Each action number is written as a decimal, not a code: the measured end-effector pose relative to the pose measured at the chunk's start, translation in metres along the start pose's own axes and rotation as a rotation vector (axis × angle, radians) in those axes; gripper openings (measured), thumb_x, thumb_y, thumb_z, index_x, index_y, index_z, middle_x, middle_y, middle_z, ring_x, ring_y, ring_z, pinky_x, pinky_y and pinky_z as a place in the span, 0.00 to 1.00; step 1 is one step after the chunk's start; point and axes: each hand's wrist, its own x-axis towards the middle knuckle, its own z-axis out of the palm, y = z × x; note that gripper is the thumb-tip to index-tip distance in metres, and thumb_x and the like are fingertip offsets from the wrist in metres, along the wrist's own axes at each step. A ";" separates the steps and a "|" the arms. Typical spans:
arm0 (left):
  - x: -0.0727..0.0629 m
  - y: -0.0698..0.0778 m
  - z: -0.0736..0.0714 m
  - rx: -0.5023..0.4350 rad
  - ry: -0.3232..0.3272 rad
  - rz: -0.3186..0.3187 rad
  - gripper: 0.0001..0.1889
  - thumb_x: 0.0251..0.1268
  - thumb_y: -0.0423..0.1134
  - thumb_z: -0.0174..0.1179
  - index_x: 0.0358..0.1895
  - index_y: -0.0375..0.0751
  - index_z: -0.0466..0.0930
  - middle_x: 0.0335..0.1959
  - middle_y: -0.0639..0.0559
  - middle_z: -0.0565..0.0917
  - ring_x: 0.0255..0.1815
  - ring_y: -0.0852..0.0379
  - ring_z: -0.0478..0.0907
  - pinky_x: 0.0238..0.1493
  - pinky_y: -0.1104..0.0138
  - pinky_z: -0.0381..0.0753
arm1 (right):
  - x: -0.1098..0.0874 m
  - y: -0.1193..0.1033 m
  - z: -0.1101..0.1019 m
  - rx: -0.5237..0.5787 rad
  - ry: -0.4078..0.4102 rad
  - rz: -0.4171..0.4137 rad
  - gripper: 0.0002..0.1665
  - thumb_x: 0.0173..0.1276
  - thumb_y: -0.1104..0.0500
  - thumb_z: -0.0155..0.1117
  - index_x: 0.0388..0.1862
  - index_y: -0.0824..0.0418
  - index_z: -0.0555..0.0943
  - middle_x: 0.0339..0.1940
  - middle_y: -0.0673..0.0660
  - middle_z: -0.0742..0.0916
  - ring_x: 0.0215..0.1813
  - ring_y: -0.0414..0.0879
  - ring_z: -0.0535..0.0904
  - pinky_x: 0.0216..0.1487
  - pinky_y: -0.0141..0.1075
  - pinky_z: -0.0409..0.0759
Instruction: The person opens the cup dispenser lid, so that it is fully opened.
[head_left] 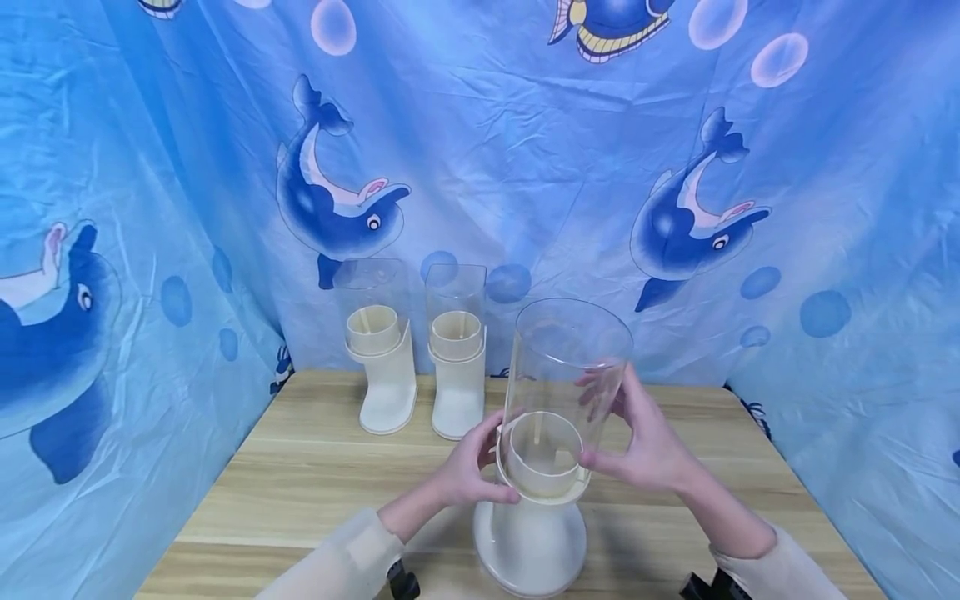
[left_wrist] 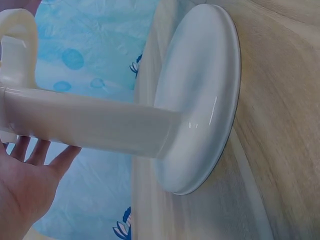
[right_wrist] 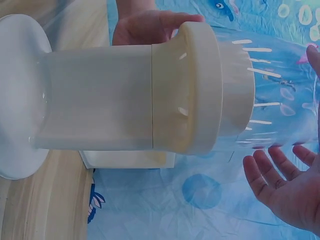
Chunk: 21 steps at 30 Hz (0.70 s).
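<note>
A tall clear cylinder (head_left: 566,367) stands upright in the ring-shaped collar of a white stand (head_left: 532,542). Inside its lower end sits a cream inner ring (head_left: 546,467). My left hand (head_left: 480,475) grips the stand just under the collar, thumb across the front and fingers behind. In the left wrist view those fingers (left_wrist: 47,152) lie against the neck. My right hand (head_left: 648,442) holds the cylinder's right side, thumb low in front and fingers round the back. In the right wrist view its fingers (right_wrist: 265,172) are bent at the cylinder's wall. The stand's round base rests on the table.
Two similar white stands (head_left: 388,392) (head_left: 459,400), each with a clear cylinder, stand at the back left of the wooden table (head_left: 300,500). A blue curtain (head_left: 480,167) printed with dolphins hangs behind and along both sides.
</note>
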 end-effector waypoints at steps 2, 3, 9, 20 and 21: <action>0.000 0.001 0.000 0.011 -0.004 -0.030 0.55 0.45 0.27 0.80 0.80 0.27 0.59 0.71 0.27 0.73 0.62 0.65 0.80 0.64 0.67 0.85 | -0.001 0.001 0.001 -0.017 -0.005 0.000 0.58 0.43 0.64 0.87 0.72 0.63 0.65 0.64 0.61 0.81 0.57 0.45 0.82 0.61 0.37 0.86; 0.000 0.001 0.000 0.016 -0.005 -0.040 0.55 0.44 0.27 0.80 0.80 0.27 0.60 0.69 0.28 0.75 0.61 0.65 0.81 0.64 0.67 0.86 | -0.002 0.002 0.001 -0.018 -0.011 0.000 0.58 0.44 0.64 0.88 0.73 0.64 0.65 0.64 0.61 0.81 0.57 0.46 0.82 0.61 0.38 0.86; -0.003 0.004 0.003 0.024 0.038 -0.070 0.54 0.41 0.26 0.81 0.78 0.30 0.64 0.66 0.33 0.78 0.61 0.64 0.81 0.65 0.65 0.86 | -0.002 0.008 0.003 0.024 -0.033 -0.011 0.58 0.45 0.66 0.86 0.73 0.66 0.64 0.64 0.62 0.80 0.57 0.47 0.82 0.58 0.39 0.87; -0.002 0.004 0.004 0.024 0.016 -0.011 0.55 0.42 0.26 0.80 0.79 0.31 0.60 0.75 0.29 0.70 0.66 0.63 0.79 0.68 0.66 0.83 | 0.001 0.011 0.000 -0.012 -0.017 -0.073 0.59 0.43 0.64 0.85 0.75 0.62 0.65 0.62 0.64 0.82 0.53 0.48 0.85 0.54 0.41 0.89; -0.002 0.004 0.004 0.017 0.010 -0.017 0.55 0.42 0.25 0.79 0.79 0.30 0.60 0.75 0.28 0.69 0.65 0.63 0.79 0.68 0.66 0.83 | 0.002 0.009 0.000 -0.023 -0.012 -0.065 0.60 0.43 0.63 0.85 0.75 0.61 0.65 0.61 0.63 0.83 0.53 0.47 0.85 0.53 0.41 0.89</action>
